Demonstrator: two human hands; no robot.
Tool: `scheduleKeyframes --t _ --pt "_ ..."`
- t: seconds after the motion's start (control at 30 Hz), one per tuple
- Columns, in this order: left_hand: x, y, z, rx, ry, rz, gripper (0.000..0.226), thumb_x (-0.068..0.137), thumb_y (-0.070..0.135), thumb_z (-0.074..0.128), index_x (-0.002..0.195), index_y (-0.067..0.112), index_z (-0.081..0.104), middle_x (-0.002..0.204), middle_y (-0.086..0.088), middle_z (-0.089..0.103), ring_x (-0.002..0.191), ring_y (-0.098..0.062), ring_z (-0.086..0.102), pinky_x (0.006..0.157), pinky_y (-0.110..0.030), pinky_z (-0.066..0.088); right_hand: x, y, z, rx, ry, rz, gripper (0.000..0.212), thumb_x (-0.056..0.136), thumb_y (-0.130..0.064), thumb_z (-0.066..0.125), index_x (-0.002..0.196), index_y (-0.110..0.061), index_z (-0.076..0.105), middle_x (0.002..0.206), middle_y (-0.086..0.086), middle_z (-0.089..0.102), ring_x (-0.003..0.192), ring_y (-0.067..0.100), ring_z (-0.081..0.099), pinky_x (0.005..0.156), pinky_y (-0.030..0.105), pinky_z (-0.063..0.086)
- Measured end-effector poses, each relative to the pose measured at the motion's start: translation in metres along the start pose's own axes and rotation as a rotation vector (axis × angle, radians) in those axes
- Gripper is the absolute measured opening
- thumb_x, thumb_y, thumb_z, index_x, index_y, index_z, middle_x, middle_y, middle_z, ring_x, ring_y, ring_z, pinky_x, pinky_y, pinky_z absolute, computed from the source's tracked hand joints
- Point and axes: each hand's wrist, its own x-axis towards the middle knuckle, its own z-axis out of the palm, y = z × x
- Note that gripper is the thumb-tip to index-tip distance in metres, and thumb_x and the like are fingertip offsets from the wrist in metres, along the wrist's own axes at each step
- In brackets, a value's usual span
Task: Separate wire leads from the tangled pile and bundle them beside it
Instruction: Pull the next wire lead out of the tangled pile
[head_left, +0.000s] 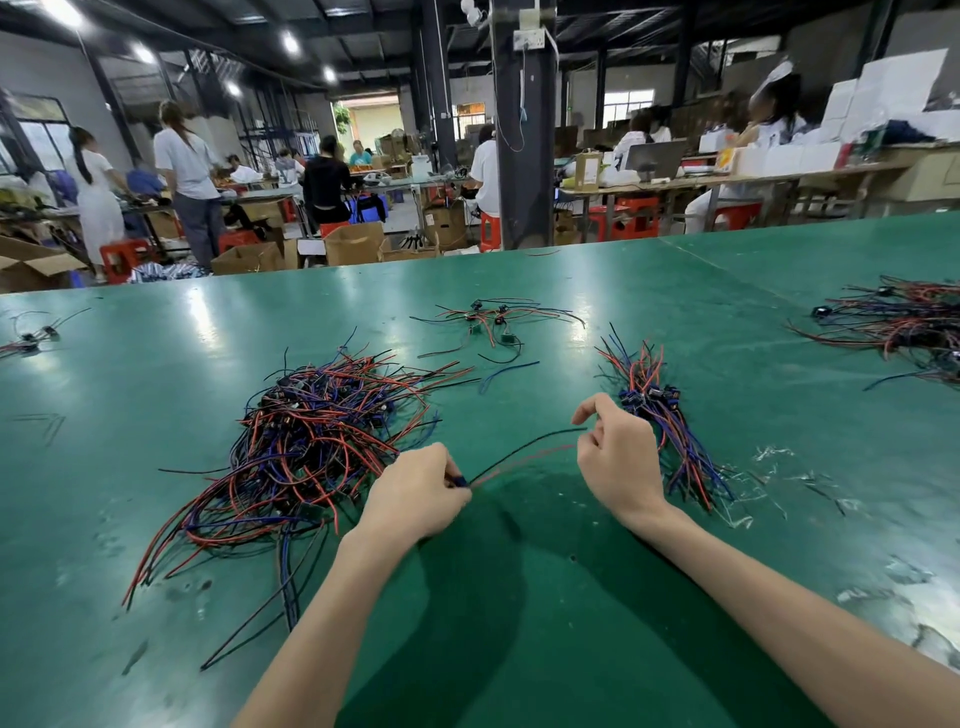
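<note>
Nearest of all, the left hand (421, 493) hovers just above the green surface (519, 597), its fingers curled and pinching the dark connector end of one wire lead (519, 454). That lead's black and red strands run up and to the right, clear of the surface, to the right hand (618, 457). The right hand's fingers are curled with the forefinger raised. The strand tips reach its fingertips, but whether they are gripped cannot be told.

Just left of the left hand lies the tangled pile (311, 447), a heap of red, blue and black leads with small dark parts among them, and loose ends trailing toward the near edge. To the right, partly hidden behind the right hand, the bundle (654, 410) lies with its leads roughly aligned and its dark connectors grouped together.

Farther off in the middle sits a smaller cluster (493, 319) of leads, with a loose blue wire (506, 371) near it. Another heap (904, 327) lies at the far right, and clear plastic scraps (779, 457) lie right of the bundle. Beyond the far edge, people (187, 171) work at benches among cardboard boxes (353, 244) and red stools (122, 260).
</note>
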Motion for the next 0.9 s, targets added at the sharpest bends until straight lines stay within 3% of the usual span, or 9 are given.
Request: scheduleKeyframes --t 0.13,0.23,0.37,0.43,0.53,0.6,0.7,0.8,0.9 --pt "0.0 0.008 -0.006 -0.39 0.231 0.0 0.022 0.081 0.032 0.072 0.086 0.019 0.055 0.079 0.009 0.061 0.081 -0.016 0.059 0.076 -0.028 0.045 -0.001 -0.009 -0.006 0.089 0.165 -0.117 0.023 0.069 0.011 0.052 0.083 -0.007 0.056 0.046 -0.013 0.025 0.044 0.005 0.03 0.052 0.032 0.026" --pt "0.0 0.013 -0.011 -0.672 0.255 -0.003 0.024 0.078 0.029 0.077 0.085 0.02 0.056 0.078 0.005 0.068 0.068 -0.006 0.061 0.063 -0.019 0.045 -0.001 -0.012 -0.006 0.159 0.208 -0.113 0.023 0.075 0.01 0.053 0.085 -0.01 0.051 0.049 -0.012 0.026 0.048 0.009 0.037 0.052 0.028 0.025" --pt "-0.004 0.019 -0.012 -1.159 0.049 -0.085 0.023 0.08 0.022 0.073 0.093 0.01 0.057 0.076 0.0 0.071 0.05 0.0 0.055 0.049 -0.014 0.045 0.001 -0.012 -0.001 0.258 0.195 0.041 0.023 0.084 0.009 0.056 0.085 -0.012 0.047 0.053 -0.009 0.03 0.05 0.005 0.036 0.054 0.017 0.031" --pt "-0.003 0.021 -0.011 -1.308 -0.06 -0.125 0.016 0.082 0.02 0.069 0.086 0.006 0.061 0.073 -0.003 0.065 0.047 -0.002 0.048 0.048 -0.014 0.045 0.004 -0.01 -0.001 0.339 0.194 0.145 0.016 0.088 0.002 0.056 0.087 -0.011 0.047 0.055 -0.006 0.032 0.048 0.003 0.035 0.051 0.016 0.031" --pt "-0.003 0.025 -0.009 -1.417 -0.153 -0.204 0.017 0.089 0.017 0.062 0.077 0.005 0.065 0.072 -0.005 0.062 0.046 -0.002 0.047 0.044 -0.013 0.045 0.008 -0.005 -0.003 0.48 0.186 0.326 0.01 0.095 -0.01 0.051 0.089 -0.015 0.045 0.062 -0.001 0.041 0.05 0.004 0.035 0.053 0.021 0.031" --pt "-0.003 0.026 -0.006 -1.486 -0.215 -0.252 0.019 0.093 0.013 0.057 0.078 0.005 0.066 0.076 -0.006 0.065 0.052 -0.005 0.047 0.044 -0.013 0.046 0.01 -0.003 -0.003 0.61 0.185 0.48 0.013 0.099 -0.018 0.044 0.086 -0.02 0.043 0.068 0.003 0.043 0.055 0.014 0.036 0.054 0.03 0.032" --pt "-0.004 0.028 -0.004 -1.558 -0.305 -0.295 0.014 0.094 0.007 0.052 0.094 -0.001 0.063 0.069 -0.003 0.064 0.055 -0.007 0.05 0.046 -0.014 0.049 0.013 -0.003 -0.006 0.724 0.19 0.618 0.018 0.1 -0.022 0.042 0.082 -0.02 0.042 0.062 0.001 0.042 0.049 0.014 0.033 0.043 0.023 0.029" --pt "-0.006 0.032 -0.001 -1.615 -0.352 -0.333 0.011 0.093 0.001 0.05 0.099 0.0 0.059 0.063 -0.004 0.067 0.047 -0.008 0.058 0.047 -0.018 0.052 0.012 -0.004 -0.009 0.688 0.037 0.589 0.019 0.097 -0.017 0.048 0.079 -0.015 0.052 0.058 0.001 0.045 0.046 0.011 0.035 0.042 0.022 0.029" --pt "-0.008 0.034 0.003 -1.606 -0.384 -0.361 0.011 0.092 -0.001 0.052 0.094 0.003 0.062 0.068 -0.004 0.066 0.049 -0.01 0.058 0.045 -0.018 0.051 0.007 -0.013 -0.008 0.67 -0.277 0.544 0.02 0.094 -0.013 0.054 0.075 -0.009 0.06 0.054 0.001 0.05 0.04 0.008 0.04 0.041 0.02 0.032"
